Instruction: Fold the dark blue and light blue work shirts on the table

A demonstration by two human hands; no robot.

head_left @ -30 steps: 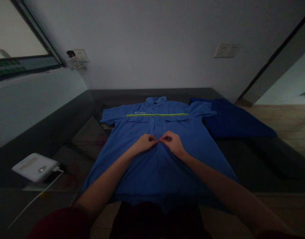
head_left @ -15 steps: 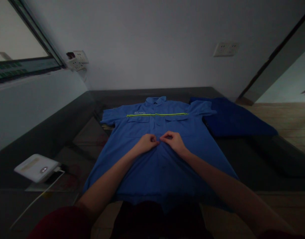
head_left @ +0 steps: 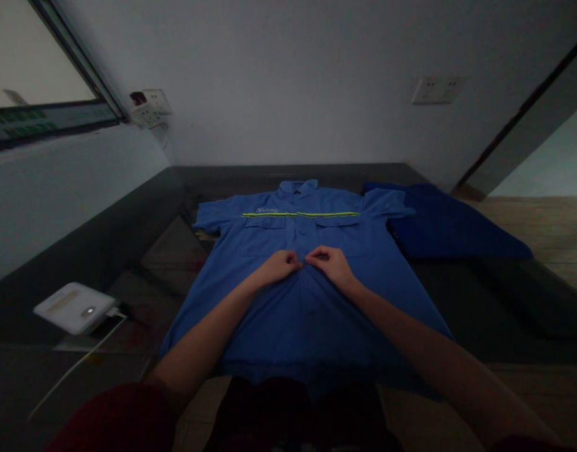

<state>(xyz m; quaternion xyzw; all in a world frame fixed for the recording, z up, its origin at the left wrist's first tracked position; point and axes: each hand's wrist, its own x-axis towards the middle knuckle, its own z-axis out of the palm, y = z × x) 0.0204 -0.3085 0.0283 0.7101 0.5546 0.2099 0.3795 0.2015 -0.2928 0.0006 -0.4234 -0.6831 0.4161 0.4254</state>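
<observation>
Grey wall: rising behind a dark table; dim light.

Far left: a window, opening above the table; wall socket sitting near its lower corner. Below, one white box is resting on the table, a white cable trailing from it toward the near edge.

Left of centre: one left hand, bare, reaching in from a dark red sleeve. Its thumb and fingertips are pressing together, pinching the shirt front from the left side.

Centre: one blue shirt, short-sleeved, lying face up directly beneath both hands. Its long axis is running straight away from the person, collar pointing to the wall, hem hanging near the lap. The front strip is passing between the hands, neither being clearly nearer; fingertips are meeting it just below the pockets, with folds gathering toward them. Whether a button is being held, I cannot tell.

Right of centre: one right hand, mirroring the left, thumb and fingertips closing together at the same strip, almost touching the other hand.

Far right: one dark blue cloth, lying partly under a shirt sleeve; second socket showing above.
</observation>
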